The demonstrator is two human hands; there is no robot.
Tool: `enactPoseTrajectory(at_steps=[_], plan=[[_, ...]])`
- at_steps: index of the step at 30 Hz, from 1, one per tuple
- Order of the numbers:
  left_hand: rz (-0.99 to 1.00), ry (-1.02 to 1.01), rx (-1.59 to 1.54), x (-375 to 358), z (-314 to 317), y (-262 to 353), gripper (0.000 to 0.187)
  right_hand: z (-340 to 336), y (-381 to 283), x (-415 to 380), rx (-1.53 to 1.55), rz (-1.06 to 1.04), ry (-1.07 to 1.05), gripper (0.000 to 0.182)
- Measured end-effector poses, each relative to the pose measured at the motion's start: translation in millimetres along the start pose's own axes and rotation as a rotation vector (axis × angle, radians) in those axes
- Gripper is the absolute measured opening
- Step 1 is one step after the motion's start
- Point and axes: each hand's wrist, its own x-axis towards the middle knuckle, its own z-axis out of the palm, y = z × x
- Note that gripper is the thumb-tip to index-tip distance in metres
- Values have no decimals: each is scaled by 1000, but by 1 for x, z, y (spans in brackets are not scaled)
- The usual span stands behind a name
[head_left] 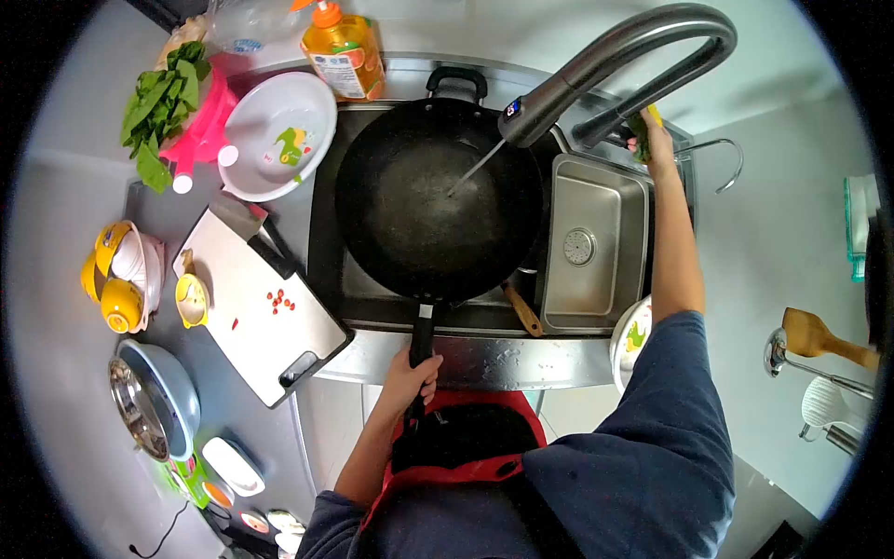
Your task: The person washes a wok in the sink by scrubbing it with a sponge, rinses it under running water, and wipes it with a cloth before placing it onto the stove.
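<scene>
My left hand (410, 380) is wrapped round the long black handle of a wok (391, 224), which sits over the sink (321, 224). A thin stream of water falls from the grey faucet (596, 74) into the wok, where water covers the bottom. My right hand (656, 144) reaches out behind the faucet's base, its fingers closed on a green and yellow sponge (639, 130). Part of the sponge is hidden by the faucet and my fingers. Beside the wok, a wooden handle (523, 310) sticks out from beneath its edge.
A steel drain basin (601, 270) lies right of the wok. To the left are a white bowl (312, 102), an orange soap bottle (345, 56), leafy greens (166, 107) in a pink basket, and a cutting board (256, 331) with a knife (272, 250) and red chili pieces (279, 301).
</scene>
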Motion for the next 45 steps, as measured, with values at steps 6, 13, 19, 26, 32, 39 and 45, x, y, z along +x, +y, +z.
enactPoseTrajectory(at_steps=[6, 13, 19, 26, 32, 39, 45], plan=[[129, 8, 46, -6, 7, -5, 16, -5, 12, -68, -122, -121, -59, 51], [261, 245, 293, -28, 13, -1, 14, 11, 61, -210, -54, 96, -236, 55], [477, 614, 848, -35, 4, -24, 18, 25, 137, -247, -97, 16, -264, 52], [537, 783, 956, -42, 8, -23, 23, 44, 128, -264, -567, -352, -168, 52], [569, 812, 918, -44, 1, -16, 23, 60, 103, -261, -580, -529, -143, 48], [301, 371, 482, -48, -8, 4, 19, 136, -17, -277, 631, 213, -757, 42], [307, 108, 264, -25, -27, -11, 20, 274, -79, -222, 788, 445, -1005, 56]])
